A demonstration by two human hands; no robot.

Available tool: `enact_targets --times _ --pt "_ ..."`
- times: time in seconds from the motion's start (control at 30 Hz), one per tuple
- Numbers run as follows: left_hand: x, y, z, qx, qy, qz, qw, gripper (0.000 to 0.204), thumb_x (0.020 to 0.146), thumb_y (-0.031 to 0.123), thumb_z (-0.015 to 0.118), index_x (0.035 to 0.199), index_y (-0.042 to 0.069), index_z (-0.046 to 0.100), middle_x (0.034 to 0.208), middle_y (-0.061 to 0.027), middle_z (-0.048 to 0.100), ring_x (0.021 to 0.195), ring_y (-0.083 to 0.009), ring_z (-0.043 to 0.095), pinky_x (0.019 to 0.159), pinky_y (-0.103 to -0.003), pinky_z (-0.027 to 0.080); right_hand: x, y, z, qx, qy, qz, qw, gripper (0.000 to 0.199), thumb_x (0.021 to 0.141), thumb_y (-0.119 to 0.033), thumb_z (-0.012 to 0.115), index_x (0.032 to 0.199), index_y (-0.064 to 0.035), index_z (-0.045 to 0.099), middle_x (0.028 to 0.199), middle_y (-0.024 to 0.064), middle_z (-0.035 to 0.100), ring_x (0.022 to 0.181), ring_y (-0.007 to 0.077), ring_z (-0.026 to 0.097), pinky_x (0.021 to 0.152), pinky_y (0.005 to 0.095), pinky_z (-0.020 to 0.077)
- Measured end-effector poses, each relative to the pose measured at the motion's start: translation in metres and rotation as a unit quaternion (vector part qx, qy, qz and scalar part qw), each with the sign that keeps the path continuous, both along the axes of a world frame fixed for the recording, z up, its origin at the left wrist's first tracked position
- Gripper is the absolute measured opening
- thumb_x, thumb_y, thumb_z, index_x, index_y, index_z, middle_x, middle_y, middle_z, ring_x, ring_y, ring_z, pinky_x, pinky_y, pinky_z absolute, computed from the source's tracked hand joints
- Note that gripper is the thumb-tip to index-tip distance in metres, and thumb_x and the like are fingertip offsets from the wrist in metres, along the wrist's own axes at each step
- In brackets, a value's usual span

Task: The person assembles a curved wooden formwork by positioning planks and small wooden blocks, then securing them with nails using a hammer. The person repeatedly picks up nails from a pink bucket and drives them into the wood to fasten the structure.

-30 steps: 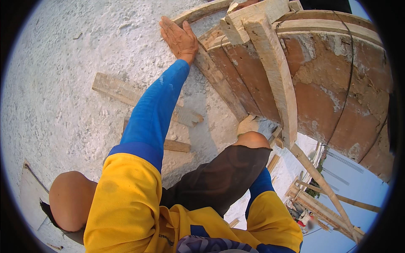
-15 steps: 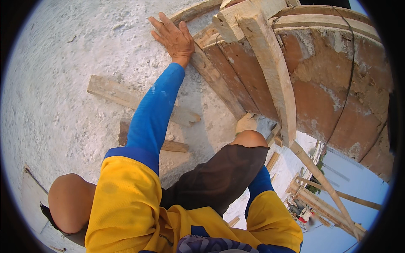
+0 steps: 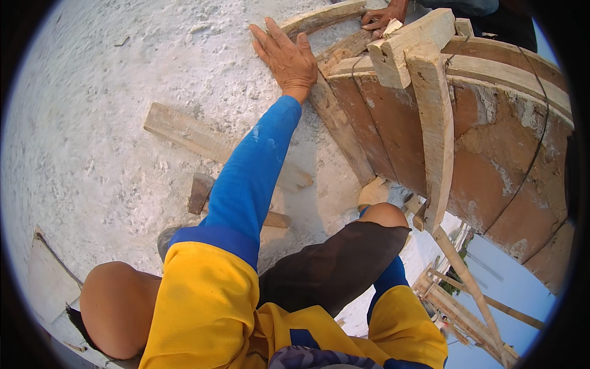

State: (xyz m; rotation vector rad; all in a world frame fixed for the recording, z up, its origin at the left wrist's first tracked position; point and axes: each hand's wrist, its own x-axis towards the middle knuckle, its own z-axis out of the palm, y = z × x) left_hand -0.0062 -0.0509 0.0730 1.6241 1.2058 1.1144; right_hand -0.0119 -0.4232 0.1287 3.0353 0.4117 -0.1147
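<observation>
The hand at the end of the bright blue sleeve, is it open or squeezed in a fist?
Open. The left hand has its fingers stretched out and its thumb apart, not curled in.

The left arm [image 3: 249, 169] reaches forward, nearly straight, and the left hand [image 3: 290, 64] is flat with its back facing up and fingers spread. The right arm [image 3: 393, 280] passes behind the bent right leg [image 3: 341, 264]; the right hand is hidden.

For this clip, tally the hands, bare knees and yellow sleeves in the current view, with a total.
Hands: 2 (wearer's left hand, co-worker's hand)
Bare knees: 2 (left knee, right knee)
Yellow sleeves: 2 (left sleeve, right sleeve)
Total: 6
</observation>
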Motion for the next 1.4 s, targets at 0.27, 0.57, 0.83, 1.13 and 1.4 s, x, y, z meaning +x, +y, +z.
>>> enact_targets --times 0.27,0.57,0.83,1.13,1.4 --pt "-0.004 0.003 0.003 -0.011 0.026 -0.016 0.999 0.077 0.112 0.060 0.022 0.169 0.007 0.027 0.170 -0.0393 0.010 0.163 -0.0491 0.002 0.130 -0.060 0.003 -0.005 0.078 -0.043 -0.136 0.108 0.036 0.984 0.048 0.104 -0.021 0.041 0.137 0.0095 0.056 0.140 0.0320 0.060 0.129 0.0477 0.056 0.112 0.0573 0.0412" --pt "-0.004 0.002 0.001 -0.044 -0.019 -0.028 0.998 0.077 0.111 0.063 0.022 0.170 0.013 0.026 0.172 -0.0371 0.006 0.163 -0.0481 0.005 0.130 -0.060 0.004 0.006 0.075 -0.051 -0.167 0.105 0.021 0.980 0.046 0.103 -0.020 0.041 0.135 0.0096 0.058 0.138 0.0317 0.061 0.128 0.0473 0.057 0.112 0.0576 0.0415" --pt "-0.006 0.003 0.007 -0.025 0.024 -0.022 0.999 0.074 0.112 0.058 0.023 0.167 0.009 0.033 0.170 -0.0382 0.011 0.163 -0.0474 0.005 0.130 -0.059 0.003 0.013 0.054 -0.044 -0.161 0.088 -0.001 0.983 0.045 0.103 -0.018 0.041 0.134 0.0097 0.059 0.137 0.0315 0.062 0.127 0.0469 0.058 0.112 0.0579 0.0417" --pt "0.000 0.002 0.000 0.006 -0.004 0.005 1.000 0.077 0.112 0.056 0.026 0.166 0.000 0.030 0.170 -0.0368 0.017 0.163 -0.0456 0.008 0.131 -0.054 0.002 0.017 0.001 -0.021 -0.175 0.057 -0.065 0.981 0.044 0.102 -0.016 0.042 0.133 0.0098 0.060 0.135 0.0311 0.064 0.126 0.0464 0.059 0.111 0.0583 0.0420" --pt "0.004 0.004 -0.006 0.027 -0.016 0.014 0.999 0.071 0.114 0.046 0.024 0.157 -0.007 0.042 0.165 -0.0288 0.039 0.161 -0.0367 0.025 0.132 -0.053 0.004 0.017 -0.049 -0.024 -0.037 0.027 -0.218 0.975 0.045 0.104 -0.020 0.041 0.130 0.0087 0.063 0.130 0.0303 0.068 0.120 0.0455 0.063 0.106 0.0545 0.0463"
